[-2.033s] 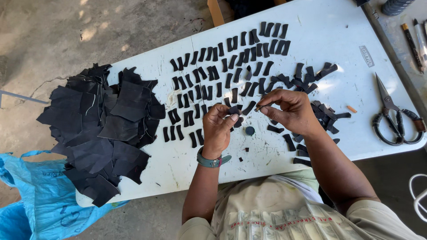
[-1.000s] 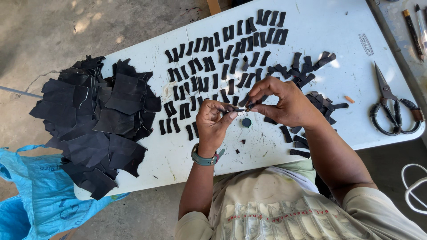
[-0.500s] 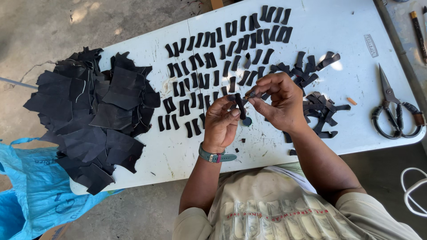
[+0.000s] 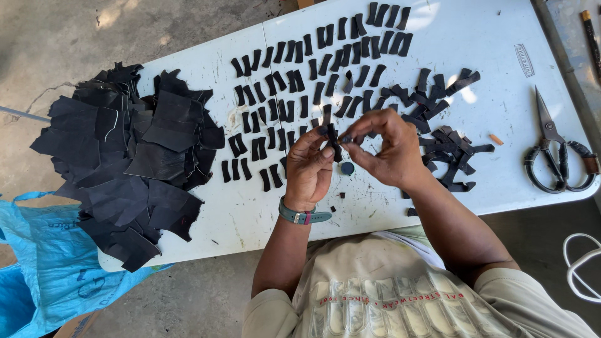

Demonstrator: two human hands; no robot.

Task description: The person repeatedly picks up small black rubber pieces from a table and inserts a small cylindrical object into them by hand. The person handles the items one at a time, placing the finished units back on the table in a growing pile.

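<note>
A white table (image 4: 438, 194) stood on a concrete floor (image 4: 56, 44). On its left end lay a heap of black scraps (image 4: 125, 156), spilling over the edge. Rows of small black strips (image 4: 300, 81) covered the middle, and a looser tangle of strips (image 4: 447, 147) lay to the right. Scissors (image 4: 554, 153) rested near the right edge, an orange bit (image 4: 496, 139) beside them, a dark disc (image 4: 347, 168) near the front

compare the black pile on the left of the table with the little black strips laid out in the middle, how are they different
The pile of black sheets holds big, ragged pieces; the small black strips are narrow and much alike. The pile is heaped and overlapping, hanging over the table edge; the strips lie singly in rough rows. Both look like the same dark material.
</note>
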